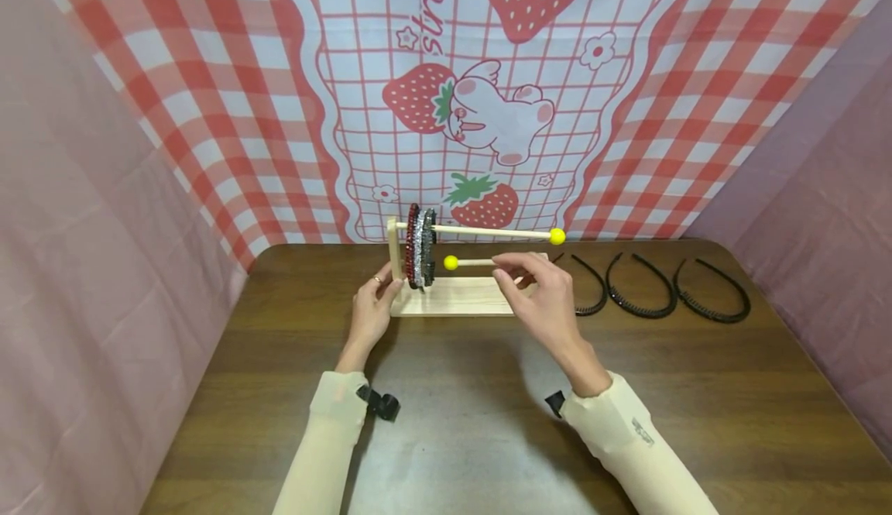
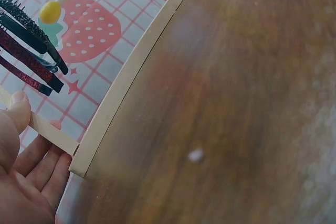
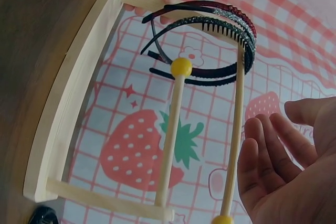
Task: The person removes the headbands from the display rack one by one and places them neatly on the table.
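Both hands first: your right hand [image 1: 543, 294] is loose and empty, your left hand [image 1: 372, 310] grips the post [image 1: 395, 250] of the wooden stand [image 1: 460, 298], presumably to steady it; beyond, black headbands [image 1: 639, 313] lie on the table [image 1: 446, 437], glittery headbands [image 1: 420, 248] hang on the upper rod [image 1: 495, 231]

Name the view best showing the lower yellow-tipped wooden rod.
Right wrist: the lower yellow-tipped wooden rod shows uncovered from its yellow ball to the pale wooden upright. In the head view, the right hand covers its far end; the left wrist view shows only the ball and a cropped stretch.
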